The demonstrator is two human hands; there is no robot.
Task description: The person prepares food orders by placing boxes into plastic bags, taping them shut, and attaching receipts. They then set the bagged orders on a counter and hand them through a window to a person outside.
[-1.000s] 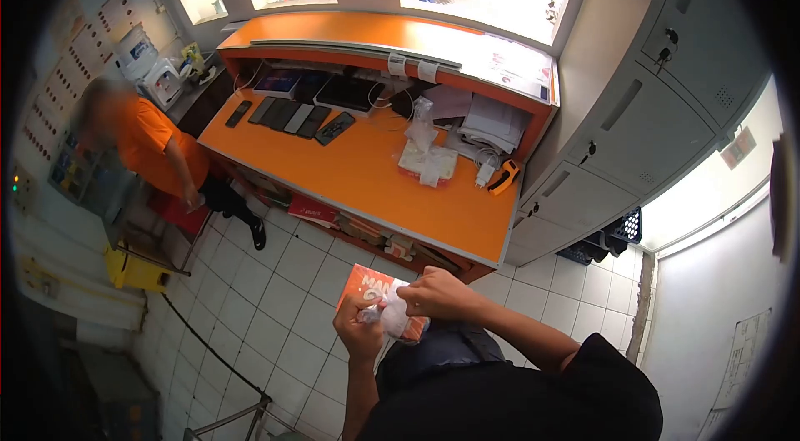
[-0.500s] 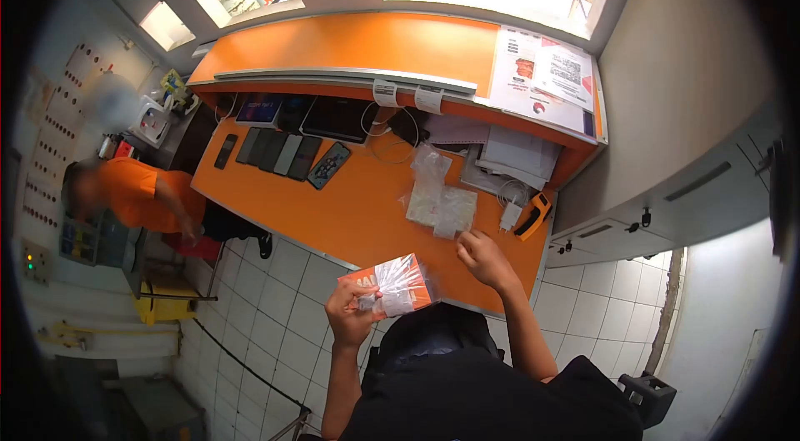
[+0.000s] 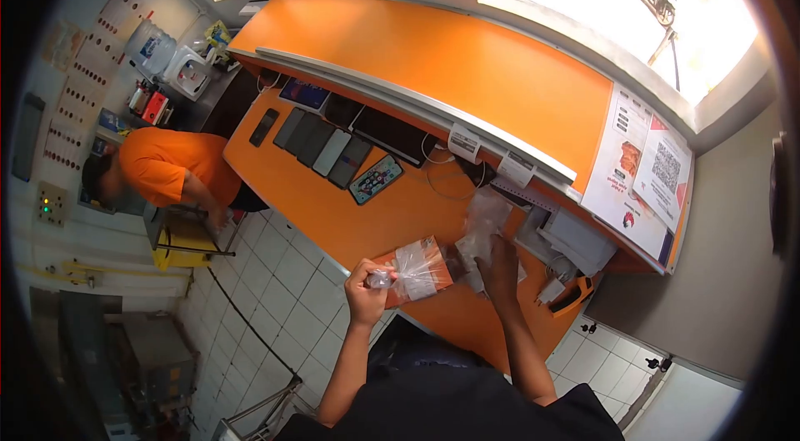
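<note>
My left hand (image 3: pixel 367 289) is closed around the gathered end of clear plastic wrap on an orange, flat package (image 3: pixel 417 273). A white label shows through the wrap, and the package is raised by the desk's near edge. To its right, my right hand (image 3: pixel 502 273) lies over a clear plastic bag (image 3: pixel 483 228) on the desk, thumb and fingers apart. That hand hides part of the bag; the fingertips seem to touch the plastic.
Several phones (image 3: pixel 323 147) lie in a row on the orange desk (image 3: pixel 292 199). At right are a white charger (image 3: pixel 550 291), an orange-black handheld device (image 3: pixel 572 298) and stacked papers (image 3: pixel 581 241). A person in an orange shirt (image 3: pixel 175 162) bends at left.
My right hand has moved forward onto the plastic bag. The left hand has brought the wrapped package up and right, nearer to the bag. The whole view has turned and shifted.
</note>
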